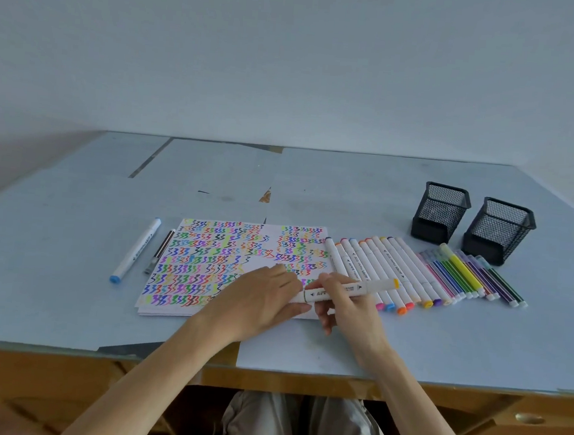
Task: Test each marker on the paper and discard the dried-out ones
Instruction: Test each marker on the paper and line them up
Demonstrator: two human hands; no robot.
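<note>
A white marker with a yellow end cap [359,288] lies almost level above the lower right corner of the paper [206,266], which is covered in rows of coloured squiggles. My right hand [343,307] grips the marker's barrel. My left hand [262,301] closes on the marker's left end, where a cap sits. To the right lies a row of thick white markers [384,269], then a row of thin coloured pens [470,276].
Two black mesh pen holders [441,212] [497,230] stand at the back right. A blue-capped white marker [135,250] and a thin dark pen [160,250] lie left of the paper. The table's front edge [267,368] runs just below my wrists.
</note>
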